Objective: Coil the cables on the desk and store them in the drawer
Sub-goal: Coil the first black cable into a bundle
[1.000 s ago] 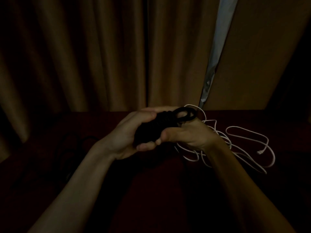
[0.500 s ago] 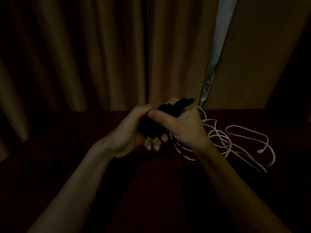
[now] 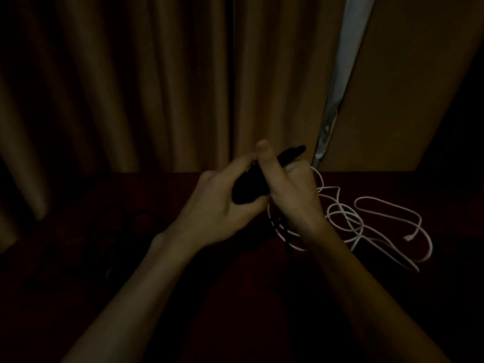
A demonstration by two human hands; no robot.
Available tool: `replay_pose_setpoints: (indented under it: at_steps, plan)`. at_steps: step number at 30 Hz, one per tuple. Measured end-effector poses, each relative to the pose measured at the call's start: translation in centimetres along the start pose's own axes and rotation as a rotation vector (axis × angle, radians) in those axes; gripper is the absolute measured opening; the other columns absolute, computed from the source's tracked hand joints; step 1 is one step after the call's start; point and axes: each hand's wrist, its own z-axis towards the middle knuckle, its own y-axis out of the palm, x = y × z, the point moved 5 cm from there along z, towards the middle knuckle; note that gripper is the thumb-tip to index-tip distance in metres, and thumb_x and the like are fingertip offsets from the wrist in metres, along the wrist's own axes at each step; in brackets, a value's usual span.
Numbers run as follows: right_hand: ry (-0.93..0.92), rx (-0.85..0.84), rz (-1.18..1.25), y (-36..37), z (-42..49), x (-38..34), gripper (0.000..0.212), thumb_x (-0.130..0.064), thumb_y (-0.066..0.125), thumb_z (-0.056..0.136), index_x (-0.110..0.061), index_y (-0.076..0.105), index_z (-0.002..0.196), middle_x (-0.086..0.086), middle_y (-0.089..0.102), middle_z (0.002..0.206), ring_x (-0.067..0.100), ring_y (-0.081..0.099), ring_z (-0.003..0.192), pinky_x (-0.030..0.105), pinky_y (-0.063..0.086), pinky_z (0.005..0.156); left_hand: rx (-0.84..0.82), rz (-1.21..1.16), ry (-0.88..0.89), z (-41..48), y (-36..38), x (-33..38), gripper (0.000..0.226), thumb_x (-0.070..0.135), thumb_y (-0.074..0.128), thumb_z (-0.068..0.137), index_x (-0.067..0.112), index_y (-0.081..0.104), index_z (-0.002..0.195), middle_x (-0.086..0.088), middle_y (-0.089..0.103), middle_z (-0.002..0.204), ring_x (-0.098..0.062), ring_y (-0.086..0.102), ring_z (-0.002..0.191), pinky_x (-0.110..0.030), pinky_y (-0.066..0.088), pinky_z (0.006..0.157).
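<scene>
A black coiled cable (image 3: 248, 188) is held above the dark red desk (image 3: 235, 297) between both hands. My left hand (image 3: 217, 208) cups the bundle from the left with its fingers curled round it. My right hand (image 3: 290, 192) grips its right side, thumb pointing up, with a black end (image 3: 293, 154) sticking out past the fingers. A loose black strand (image 3: 286, 231) hangs down below my right wrist. A white cable (image 3: 366, 221) lies tangled on the desk to the right, partly hidden behind my right hand. No drawer shows.
Brown curtains (image 3: 131, 87) hang right behind the desk, with a pale gap (image 3: 340, 74) between them. Another dark cable (image 3: 117, 226) lies faintly visible on the desk at the left. The room is very dim.
My right hand has turned and risen over the black bundle, its thumb now pointing up. The black end sticks out higher to the right. My left hand has shifted slightly up with the bundle.
</scene>
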Motion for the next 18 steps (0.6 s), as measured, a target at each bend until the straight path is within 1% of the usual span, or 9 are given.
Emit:
replay_pose_setpoints:
  at_steps: [3,4,6,8,10,11,13,16,18]
  plan:
    - [0.008,-0.142,-0.026,0.6,0.1,0.2,0.077,-0.071,0.059,0.083,0.005,0.069,0.075,0.020,0.071,0.071,0.026,0.072,0.068,0.037,0.050,0.062,0.044,0.020,-0.006,-0.1,-0.7,-0.8,0.043,0.012,0.077,0.088,0.012,0.062,0.128,0.014,0.067,0.080,0.000,0.066,0.066,-0.009,0.043,0.057]
    - [0.025,-0.194,-0.016,0.5,0.1,0.4,0.073,-0.068,0.059,0.084,0.003,0.067,0.073,0.018,0.067,0.064,0.026,0.067,0.059,0.036,0.045,0.061,0.059,0.010,-0.040,-0.1,-1.0,-1.2,0.041,0.014,0.078,0.087,0.014,0.063,0.126,0.013,0.068,0.081,-0.001,0.067,0.067,-0.011,0.044,0.058]
    - [0.061,-0.295,0.087,0.4,0.1,0.7,0.047,-0.056,0.061,0.087,-0.010,0.066,0.080,0.000,0.057,0.057,0.009,0.053,0.049,0.033,0.036,0.058,0.087,-0.053,-0.114,-0.2,-1.6,-2.1,0.037,0.020,0.079,0.086,0.019,0.065,0.121,0.009,0.071,0.085,-0.006,0.067,0.070,-0.018,0.048,0.058]
    - [0.107,-0.392,0.265,0.6,0.1,0.9,0.034,-0.033,0.069,0.092,-0.005,0.066,0.111,0.000,0.070,0.081,0.006,0.067,0.071,0.026,0.048,0.065,0.107,-0.143,-0.162,-0.3,-2.1,-2.7,0.032,0.024,0.079,0.086,0.023,0.067,0.116,0.006,0.072,0.089,-0.005,0.066,0.073,-0.021,0.050,0.060]
    - [0.115,-0.420,0.373,0.9,0.1,1.1,0.046,-0.012,0.072,0.088,-0.002,0.057,0.130,0.010,0.070,0.111,0.014,0.071,0.100,0.025,0.056,0.080,0.099,-0.233,-0.173,-0.3,-2.2,-2.8,0.030,0.027,0.080,0.086,0.023,0.068,0.113,0.001,0.072,0.090,-0.007,0.066,0.074,-0.022,0.050,0.062]
    - [0.096,-0.407,0.393,0.8,0.2,1.0,0.053,-0.006,0.071,0.084,-0.006,0.054,0.134,0.010,0.066,0.116,0.014,0.069,0.104,0.025,0.056,0.083,0.078,-0.283,-0.180,-0.3,-2.1,-2.7,0.029,0.029,0.080,0.086,0.021,0.068,0.112,0.001,0.072,0.088,-0.007,0.065,0.073,-0.022,0.049,0.061]
    - [0.048,-0.419,0.384,0.4,0.4,0.9,0.066,-0.001,0.073,0.080,-0.018,0.050,0.140,0.006,0.062,0.118,0.012,0.067,0.109,0.027,0.056,0.087,0.005,-0.391,-0.206,-0.3,-1.6,-2.5,0.023,0.025,0.079,0.088,0.017,0.068,0.106,0.006,0.070,0.077,-0.003,0.063,0.066,-0.018,0.047,0.057]
    - [0.055,-0.681,0.418,0.1,-0.4,0.5,0.072,-0.003,0.078,0.083,-0.028,0.049,0.144,0.006,0.065,0.124,0.022,0.067,0.112,0.034,0.056,0.094,-0.174,-0.593,-0.257,-0.6,-0.8,-2.3,0.013,0.024,0.075,0.089,0.016,0.069,0.096,-0.001,0.061,0.067,-0.008,0.056,0.053,-0.020,0.041,0.048]
    - [0.067,-0.786,0.377,0.0,-0.8,0.7,0.070,0.000,0.075,0.085,-0.024,0.049,0.146,0.008,0.065,0.131,0.025,0.068,0.111,0.038,0.054,0.098,-0.265,-0.723,-0.275,-0.7,-0.5,-2.2,0.027,0.027,0.069,0.086,0.004,0.067,0.100,-0.007,0.057,0.065,-0.012,0.049,0.047,-0.022,0.036,0.043]
